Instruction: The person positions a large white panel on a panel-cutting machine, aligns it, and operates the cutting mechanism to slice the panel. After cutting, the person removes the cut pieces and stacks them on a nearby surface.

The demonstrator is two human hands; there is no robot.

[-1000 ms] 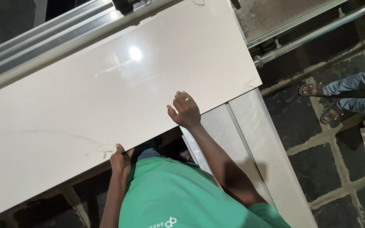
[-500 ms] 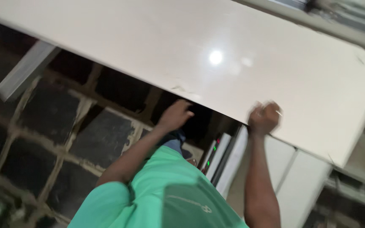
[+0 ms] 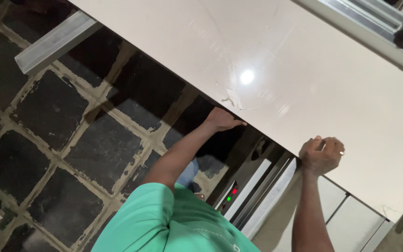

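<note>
A large glossy beige slab runs across the upper part of the head view, with a chipped spot on its near edge. My left hand reaches under that edge, fingers flat against the underside, just below the chip. Further right, my right hand is curled over the same edge, with a ring on one finger. Both forearms stretch up from my green shirt at the bottom.
A dark stone floor with pale joints fills the left. A grey metal bar lies at upper left and a metal rail at top right. Below the slab stand a unit with red and green lights and white panels.
The view has swung and the slab now slants across the top. My right hand went from lying flat on the slab to curling over its edge; my left hand has stayed at the edge.
</note>
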